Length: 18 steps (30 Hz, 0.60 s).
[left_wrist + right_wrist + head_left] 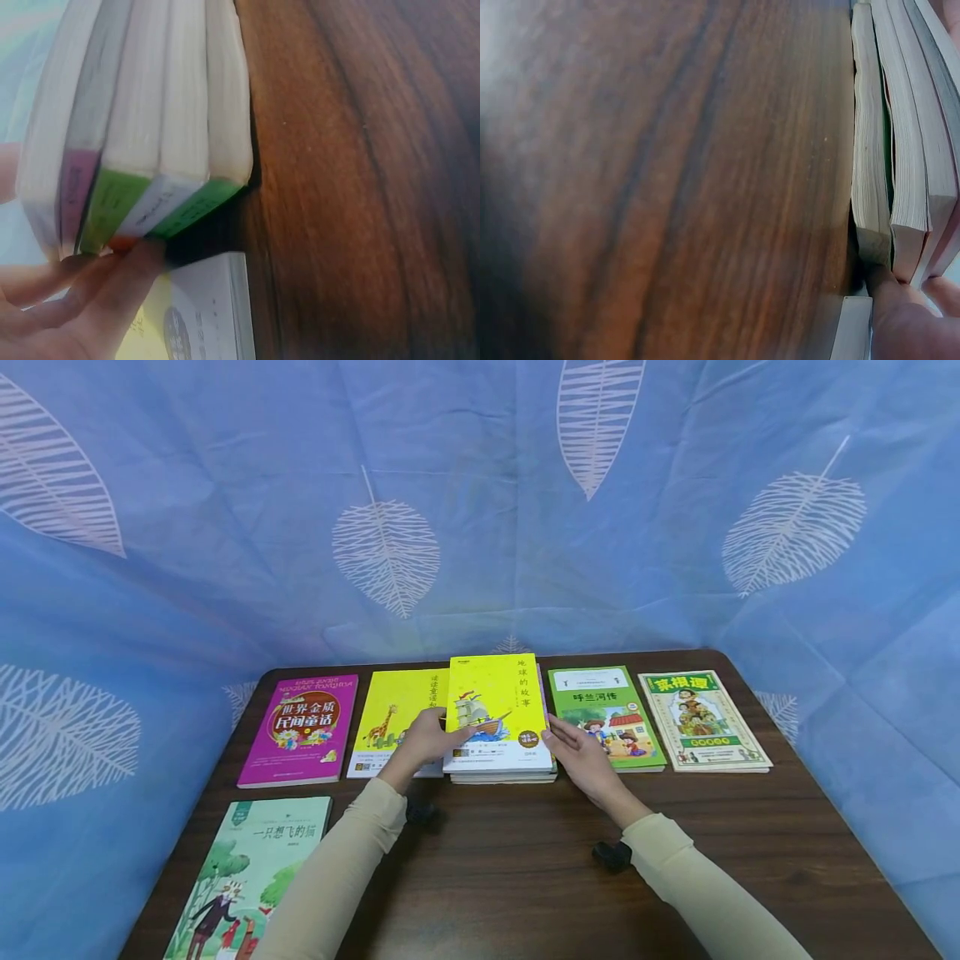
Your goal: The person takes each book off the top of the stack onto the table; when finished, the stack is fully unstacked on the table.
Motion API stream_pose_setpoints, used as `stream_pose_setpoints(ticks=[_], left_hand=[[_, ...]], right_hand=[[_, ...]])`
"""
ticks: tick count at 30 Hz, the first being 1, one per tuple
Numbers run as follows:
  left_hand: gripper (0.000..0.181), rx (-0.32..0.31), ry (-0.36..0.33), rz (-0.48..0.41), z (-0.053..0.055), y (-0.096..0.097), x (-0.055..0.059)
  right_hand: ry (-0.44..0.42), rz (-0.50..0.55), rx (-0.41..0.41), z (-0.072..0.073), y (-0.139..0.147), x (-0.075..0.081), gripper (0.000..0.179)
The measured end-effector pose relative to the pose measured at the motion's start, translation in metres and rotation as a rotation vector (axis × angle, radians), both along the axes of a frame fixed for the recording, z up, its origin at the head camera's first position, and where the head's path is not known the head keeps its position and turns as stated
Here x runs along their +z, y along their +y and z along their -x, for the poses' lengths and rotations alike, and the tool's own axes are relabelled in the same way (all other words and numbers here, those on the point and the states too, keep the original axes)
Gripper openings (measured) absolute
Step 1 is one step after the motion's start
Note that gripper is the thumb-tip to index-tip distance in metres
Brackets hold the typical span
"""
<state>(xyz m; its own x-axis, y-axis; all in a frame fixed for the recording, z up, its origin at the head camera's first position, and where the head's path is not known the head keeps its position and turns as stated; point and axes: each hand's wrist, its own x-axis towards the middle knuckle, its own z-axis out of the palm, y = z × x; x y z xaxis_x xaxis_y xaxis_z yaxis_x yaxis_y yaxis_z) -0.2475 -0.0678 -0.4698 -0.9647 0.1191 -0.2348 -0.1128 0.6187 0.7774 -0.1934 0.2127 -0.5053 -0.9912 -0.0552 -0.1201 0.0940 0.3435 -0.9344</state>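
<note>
A stack of several books (491,693) stands in the middle, topped by a yellow cover with a sailing ship. My left hand (429,740) grips its left side, thumb lying over the top cover. On the other side my right hand (588,764) holds the stack near its front right corner. In the left wrist view, fingers (112,292) press against the purple, green and white spines (124,199). The right wrist view shows fingers (889,289) at the page edges (874,150), low on the pile.
A yellow giraffe book (378,727) and a magenta book (300,731) lie to the left; a green book (607,718) and a cream-green book (705,722) to the right. A pale green book (247,877) lies front left on the brown table (540,885). Blue cloth (480,527) hangs behind.
</note>
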Motion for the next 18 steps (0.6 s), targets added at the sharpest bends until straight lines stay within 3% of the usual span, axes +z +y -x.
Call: stream_pose_setpoints(ticks=[4, 9, 13, 18], left_hand=[[0.051, 0.007, -0.012, -0.087, 0.001, -0.010, -0.002], [0.056, 0.047, -0.013, -0.117, -0.001, -0.024, -0.003], [0.059, 0.074, -0.064, -0.167, -0.006, -0.037, -0.002], [0.061, 0.062, -0.110, -0.292, -0.013, -0.056, -0.003]], right_hand=[[-0.010, -0.017, -0.005, 0.000, 0.001, 0.000, 0.068], [-0.026, -0.026, -0.003, 0.001, 0.001, 0.003, 0.068], [-0.030, -0.038, 0.002, 0.002, 0.001, 0.003, 0.068], [-0.032, -0.024, 0.009, 0.001, 0.002, 0.003, 0.067]])
